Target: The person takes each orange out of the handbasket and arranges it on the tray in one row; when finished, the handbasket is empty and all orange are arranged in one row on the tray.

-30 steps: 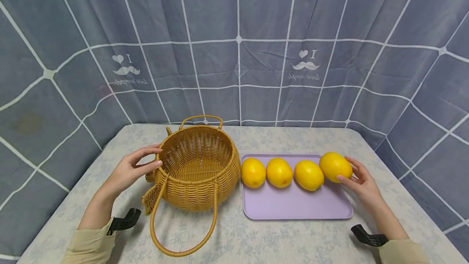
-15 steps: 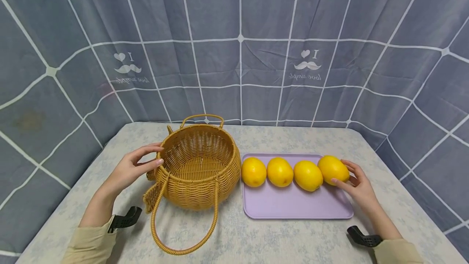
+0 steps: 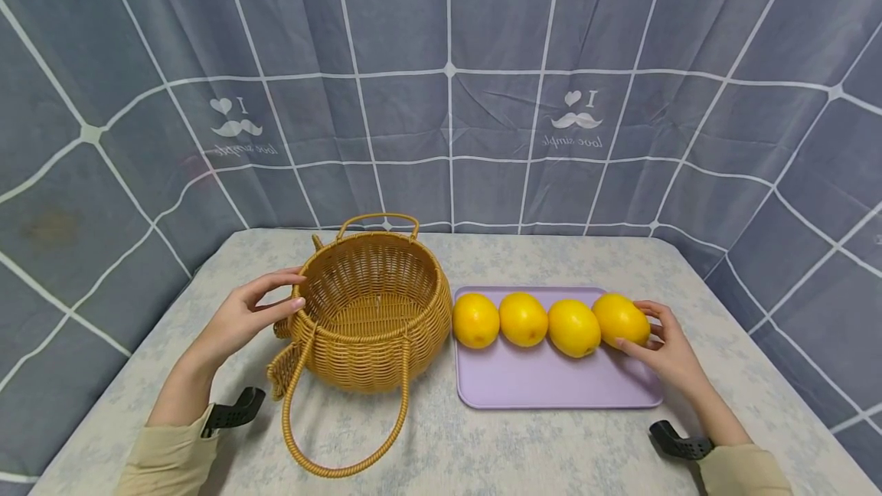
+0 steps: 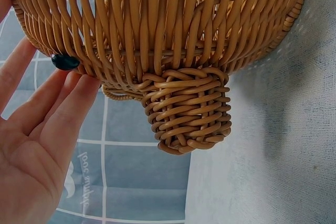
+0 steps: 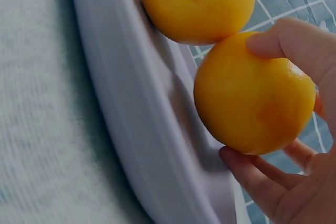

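Note:
In the head view, a round wicker basket [image 3: 375,362] stands left of centre with its mouth facing up. My left hand [image 3: 237,324] holds its left rim, thumb and fingers at the edge. The left wrist view shows those fingers against the woven wall, near a dark bead [image 4: 65,62] and a woven stub [image 4: 189,111]. Several yellow lemons lie in a row along a lilac tray [image 3: 551,389]. Around the rightmost lemon [image 3: 620,318] my right hand [image 3: 664,347] curls, thumb in front and fingers behind. That lemon touches its neighbour [image 5: 199,3] in the right wrist view.
One basket handle [image 3: 344,471] flops toward me onto the pale patterned tablecloth [image 3: 524,454]; another handle [image 3: 377,216] rises at the back. Blue-grey checked cloth [image 3: 496,121] hangs behind and at both sides. The tray's left edge lies close to the basket.
My right hand has moved left and slightly down with the rightmost lemon, bringing it in line with the others on the tray. The left hand stays at the basket rim.

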`<state>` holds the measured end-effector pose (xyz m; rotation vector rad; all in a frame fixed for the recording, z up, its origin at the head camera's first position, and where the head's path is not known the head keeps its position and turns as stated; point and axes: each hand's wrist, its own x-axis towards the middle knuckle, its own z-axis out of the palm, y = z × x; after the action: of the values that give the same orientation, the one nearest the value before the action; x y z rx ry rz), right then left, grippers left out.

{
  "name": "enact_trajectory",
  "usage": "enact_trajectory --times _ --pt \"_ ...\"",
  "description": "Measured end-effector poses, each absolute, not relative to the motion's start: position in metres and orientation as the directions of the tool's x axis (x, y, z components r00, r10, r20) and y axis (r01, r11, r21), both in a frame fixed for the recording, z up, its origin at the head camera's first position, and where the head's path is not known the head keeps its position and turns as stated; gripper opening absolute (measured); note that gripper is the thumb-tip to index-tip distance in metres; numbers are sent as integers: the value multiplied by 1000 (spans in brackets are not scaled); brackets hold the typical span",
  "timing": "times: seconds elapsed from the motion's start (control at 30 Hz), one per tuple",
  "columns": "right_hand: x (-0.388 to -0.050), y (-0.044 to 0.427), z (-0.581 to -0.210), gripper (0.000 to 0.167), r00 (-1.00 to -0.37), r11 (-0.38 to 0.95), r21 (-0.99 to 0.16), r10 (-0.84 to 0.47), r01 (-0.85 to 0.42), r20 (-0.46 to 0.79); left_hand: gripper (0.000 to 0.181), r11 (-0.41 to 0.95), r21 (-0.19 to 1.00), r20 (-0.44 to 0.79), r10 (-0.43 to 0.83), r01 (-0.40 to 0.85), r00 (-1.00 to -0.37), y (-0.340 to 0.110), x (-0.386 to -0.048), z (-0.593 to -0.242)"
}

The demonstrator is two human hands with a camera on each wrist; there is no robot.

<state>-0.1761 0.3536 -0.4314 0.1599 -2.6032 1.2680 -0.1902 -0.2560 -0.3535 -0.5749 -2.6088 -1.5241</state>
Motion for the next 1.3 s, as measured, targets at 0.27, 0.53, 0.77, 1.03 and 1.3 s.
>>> enact_trajectory --times 0.27,0.53,0.77,1.03,1.3 --pt "-176 356 -431 71 -971 671 -718 -14 -185 237 39 439 825 247 284 355 -927 -256 -190 -353" --pt "-173 358 -429 76 -974 712 -677 -43 -186 223 37 439 823 255 282 361 -925 -256 -191 -354" --pt "-172 360 -431 79 -979 673 -718 -55 -180 194 37 453 817 253 277 358 -927 -257 -191 -356" --pt "-174 358 -436 86 -970 664 -718 -47 -207 237 38 467 811 248 272 353 -930 -257 -191 -355" --pt "-174 361 -434 91 -984 675 -719 -68 -165 162 37 457 812 257 280 364 -925 -258 -190 -357"
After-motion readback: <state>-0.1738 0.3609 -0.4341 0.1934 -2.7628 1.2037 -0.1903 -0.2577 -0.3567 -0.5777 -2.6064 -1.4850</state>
